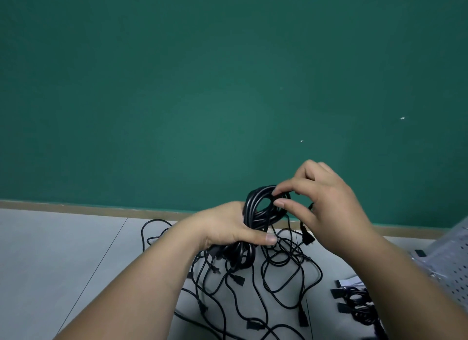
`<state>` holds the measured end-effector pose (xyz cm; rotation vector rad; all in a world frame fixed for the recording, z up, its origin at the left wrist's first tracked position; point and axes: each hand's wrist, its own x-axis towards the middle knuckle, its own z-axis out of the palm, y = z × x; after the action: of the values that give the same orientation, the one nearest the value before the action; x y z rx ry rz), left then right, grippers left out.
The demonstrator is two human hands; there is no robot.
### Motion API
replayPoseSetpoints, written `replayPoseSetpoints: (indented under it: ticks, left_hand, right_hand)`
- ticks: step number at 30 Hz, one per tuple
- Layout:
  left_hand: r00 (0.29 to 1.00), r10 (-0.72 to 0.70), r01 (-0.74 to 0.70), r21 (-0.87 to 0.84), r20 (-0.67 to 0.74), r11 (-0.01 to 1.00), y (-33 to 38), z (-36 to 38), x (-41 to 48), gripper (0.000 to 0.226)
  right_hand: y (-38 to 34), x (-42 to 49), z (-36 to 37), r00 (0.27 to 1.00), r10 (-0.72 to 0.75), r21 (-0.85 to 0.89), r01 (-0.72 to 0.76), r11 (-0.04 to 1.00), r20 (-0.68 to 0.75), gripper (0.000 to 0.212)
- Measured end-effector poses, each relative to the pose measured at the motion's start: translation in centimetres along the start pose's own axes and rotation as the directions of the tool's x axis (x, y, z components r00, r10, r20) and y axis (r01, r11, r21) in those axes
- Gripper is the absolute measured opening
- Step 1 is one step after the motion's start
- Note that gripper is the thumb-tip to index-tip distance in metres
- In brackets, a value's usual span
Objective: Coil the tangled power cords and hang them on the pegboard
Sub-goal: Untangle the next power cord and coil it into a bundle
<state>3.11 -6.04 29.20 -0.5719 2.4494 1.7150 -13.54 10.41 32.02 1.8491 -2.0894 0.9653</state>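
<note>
A green wall (202,86) is seen behind both grips, and a grey tiled floor (63,251) below them. A perforated pegboard (453,271) is cut off at the frame edge, down and out to the right of the right grip (329,208) and well apart from it. A tangle of black power cords (286,271) is spread on the floor directly under the grips. A smaller bundle of cords (359,306) lies beside the pegboard's near edge.

A half-made coil (253,205) is held up between the two grips, above the tangle. The left grip (228,228) is wrapped round the coil's lower left side, with the thumb pressed across the front. The right grip is pinching a loop at the coil's top between thumb and forefinger, fingertips (278,190) on the cord, other fingers curled loosely. A plug (307,235) dangles just under the right grip.

Judged step: the last loops are being laid before hanging; most cords are not yet coiled. Loops should be kept equal and fed flat under the left thumb. A slight twist should be given to each turn so no kink is built in. The trailing cord should be checked against the tangle before pulling, since a snag is likely. The plug end should be tucked in last.
</note>
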Motion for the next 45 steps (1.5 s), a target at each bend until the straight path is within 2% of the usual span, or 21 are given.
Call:
replayPoseSetpoints:
  ticks: [3, 6, 9, 11, 13, 15, 17, 22, 24, 27, 29, 31, 33, 35, 39, 41, 43, 45]
  left_hand:
    - [0.994, -0.007, -0.004, 0.106, 0.108, 0.994, 1.1, 1.1, -0.2, 0.031]
    - [0.983, -0.025, -0.032, 0.306, 0.181, 0.952, 1.6, 2.7, -0.2, 0.029]
    - [0.985, -0.038, -0.053, 0.500, 0.171, 0.864, 1.2, 4.0, 0.0, 0.029]
    - [0.984, 0.006, -0.116, 0.612, 0.178, 0.783, 1.1, 4.4, -0.1, 0.033]
    - [0.983, 0.076, -0.167, 0.651, 0.166, 0.740, 1.3, 4.5, -0.3, 0.034]
    - [0.980, 0.146, -0.198, 0.602, 0.136, 0.774, 1.6, 4.4, -0.5, 0.032]
    - [0.979, 0.184, -0.204, 0.481, 0.090, 0.853, 2.0, 4.0, -0.9, 0.027]
    - [0.978, 0.187, -0.168, 0.192, -0.089, 0.967, 2.0, 2.2, -1.7, 0.029]
    - [0.973, 0.155, -0.141, 0.090, -0.168, 0.986, 1.3, 1.7, -1.4, 0.026]
    - [0.957, 0.080, -0.085, -0.005, -0.280, 0.996, 0.2, 1.2, -0.7, 0.022]
    - [0.923, -0.009, 0.002, -0.019, -0.384, 1.000, -0.4, 0.9, -0.3, 0.031]
    - [0.875, -0.095, 0.080, -0.052, -0.474, 0.995, -1.0, 0.6, 0.0, 0.047]
    - [0.845, -0.102, 0.094, -0.041, -0.526, 0.995, -1.4, 0.3, 0.3, 0.051]
    - [0.835, -0.084, 0.143, 0.066, -0.544, 0.988, -1.9, -0.2, 0.5, 0.059]
    - [0.867, -0.034, 0.201, 0.287, -0.496, 0.936, -2.2, -0.7, 0.4, 0.065]
    - [0.884, -0.006, 0.212, 0.388, -0.468, 0.897, -2.2, -0.4, 0.6, 0.061]
    - [0.886, -0.014, 0.261, 0.471, -0.464, 0.843, -2.6, -0.2, 1.0, 0.053]
    - [0.887, -0.044, 0.312, 0.527, -0.460, 0.790, -2.9, -0.2, 1.4, 0.047]
  right_hand:
    - [-0.3, 0.1, 0.2, 0.999, -0.036, 0.040, 0.036, 0.999, 0.000, 0.020]
    - [0.0, 0.2, 0.4, 0.994, -0.047, 0.089, 0.038, 0.995, 0.103, 0.023]
    - [1.0, 0.1, 0.1, 0.959, 0.029, 0.234, -0.097, 0.967, 0.281, 0.019]
    - [1.8, -0.1, -0.2, 0.912, 0.085, 0.366, -0.245, 0.898, 0.402, 0.015]
    - [2.6, -0.5, -0.4, 0.881, 0.102, 0.469, -0.341, 0.815, 0.463, 0.014]
    - [2.9, -0.6, -0.5, 0.864, 0.141, 0.554, -0.427, 0.715, 0.483, 0.012]
    - [2.9, -0.6, -0.5, 0.845, 0.205, 0.602, -0.503, 0.621, 0.494, 0.011]
    - [2.5, -0.7, 1.6, 0.803, 0.285, 0.625, -0.589, 0.512, 0.523, 0.025]
    - [2.4, -0.9, 3.3, 0.804, 0.349, 0.572, -0.590, 0.570, 0.481, 0.031]
    - [2.1, -1.2, 5.9, 0.791, 0.441, 0.342, -0.590, 0.731, 0.423, 0.036]
    - [1.5, -1.6, 7.5, 0.798, 0.431, 0.186, -0.541, 0.820, 0.421, 0.032]
    - [0.6, -2.2, 9.1, 0.818, 0.373, 0.023, -0.425, 0.905, 0.439, 0.031]
    - [-0.5, -2.5, 9.8, 0.821, 0.334, -0.152, -0.298, 0.943, 0.463, 0.036]
    - [-1.2, -2.2, 9.6, 0.825, 0.300, -0.262, -0.191, 0.946, 0.478, 0.038]
    - [-2.6, -1.5, 7.9, 0.804, 0.221, -0.333, -0.031, 0.942, 0.552, 0.028]
    - [-3.0, -1.5, 7.2, 0.784, 0.187, -0.356, 0.046, 0.933, 0.592, 0.015]
    - [-3.4, -1.4, 6.5, 0.777, 0.150, -0.380, 0.121, 0.917, 0.611, 0.016]
    - [-4.0, -1.0, 5.2, 0.793, 0.052, -0.356, 0.213, 0.910, 0.607, 0.010]
